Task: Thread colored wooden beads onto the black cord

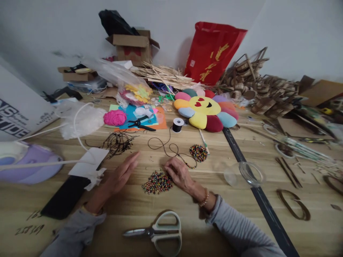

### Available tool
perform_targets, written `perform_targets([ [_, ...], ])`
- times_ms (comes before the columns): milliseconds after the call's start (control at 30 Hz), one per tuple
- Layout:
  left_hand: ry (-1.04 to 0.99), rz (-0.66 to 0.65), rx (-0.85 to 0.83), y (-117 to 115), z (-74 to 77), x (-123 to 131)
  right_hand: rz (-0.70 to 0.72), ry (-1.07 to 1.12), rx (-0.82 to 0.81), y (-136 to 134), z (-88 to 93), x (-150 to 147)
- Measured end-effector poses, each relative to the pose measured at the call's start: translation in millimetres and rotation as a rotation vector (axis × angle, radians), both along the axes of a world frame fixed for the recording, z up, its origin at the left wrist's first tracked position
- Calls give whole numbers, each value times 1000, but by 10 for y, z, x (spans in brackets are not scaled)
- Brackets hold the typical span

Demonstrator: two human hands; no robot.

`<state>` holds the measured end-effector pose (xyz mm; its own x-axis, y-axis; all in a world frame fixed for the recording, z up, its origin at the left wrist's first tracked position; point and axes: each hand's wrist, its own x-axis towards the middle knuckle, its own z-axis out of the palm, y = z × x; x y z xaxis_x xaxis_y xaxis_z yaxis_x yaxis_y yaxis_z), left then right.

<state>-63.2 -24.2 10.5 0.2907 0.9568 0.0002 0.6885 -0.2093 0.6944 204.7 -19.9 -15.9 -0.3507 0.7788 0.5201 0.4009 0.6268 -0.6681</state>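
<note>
My left hand point(120, 176) lies on its edge on the wooden table, fingers stretched out, holding nothing. Just to its right is a heap of small multicoloured beads point(157, 184). My right hand point(180, 173) is pinched at the heap's upper right side, with what looks like the end of a thin black cord point(175, 144) at its fingertips. The fingers partly hide that end. Loops of the cord lead back to a white-rimmed spool point(178, 125). A coil of strung beads point(198, 152) lies beyond my right hand, its tail running towards the knuckles.
Scissors point(163, 232) lie at the near edge. A black phone point(64, 196) and cut black cords point(120, 142) are on the left. Clear tape rolls point(250, 174) sit right, by a dark strip point(264, 207). A flower cushion point(205, 109) and pliers point(140, 124) lie behind.
</note>
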Motion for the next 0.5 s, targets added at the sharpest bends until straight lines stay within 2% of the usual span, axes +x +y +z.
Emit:
perform_targets([
  [100, 204, -104, 141, -147, -218, -71, -6, 8, -5, 0, -14, -1],
  [167, 302, -184, 248, -222, -300, -36, -18, 12, -15, 0, -15, 4],
  [267, 377, -316, 331, -274, -287, 91, -40, 32, -46, 5, -5, 18],
  [400, 406, -439, 354, -251, -209, 279, -90, 83, -134, 25, -2, 37],
  [500, 408, -533, 373, -213, -224, 390, -119, 137, -202, 49, -25, 52],
])
